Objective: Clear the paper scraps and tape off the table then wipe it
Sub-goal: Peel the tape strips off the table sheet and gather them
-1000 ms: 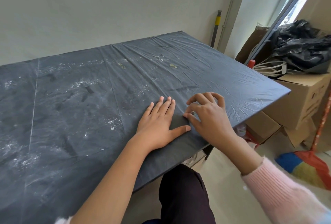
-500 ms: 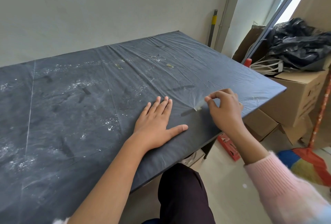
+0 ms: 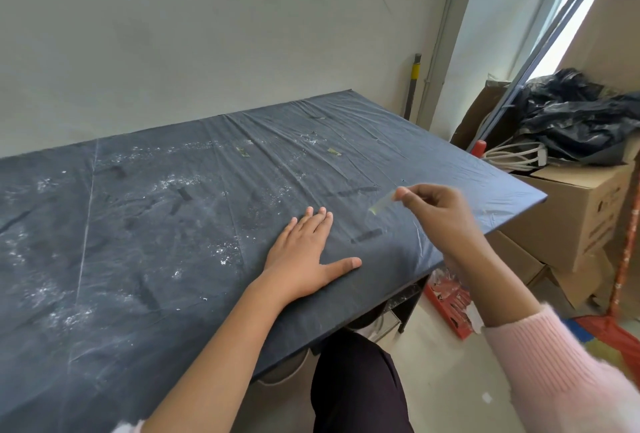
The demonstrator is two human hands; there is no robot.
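Note:
A dark plastic-covered table (image 3: 138, 259) fills the left and middle of the view. My left hand (image 3: 304, 252) rests flat on the cover near the front edge, fingers straight. My right hand (image 3: 436, 214) is raised above the table's right part and pinches a clear strip of tape (image 3: 379, 205) between thumb and forefinger; the strip hangs free of the cover. A dark mark (image 3: 367, 235) shows on the cover under it. Two more small tape pieces (image 3: 334, 152) (image 3: 242, 151) lie farther back. White crumbs and paper specks (image 3: 225, 252) are scattered over the cover.
Cardboard boxes (image 3: 581, 211) stand right of the table, with white cables (image 3: 516, 155) and black bags (image 3: 581, 121) on top. A red broom (image 3: 620, 325) lies on the floor at the right. A red flat object (image 3: 446, 304) lies under the table's edge. A wall runs behind the table.
My right hand peeled the tape strip off the cover and lifted it up and to the right. The left hand stayed pressed flat in the same place.

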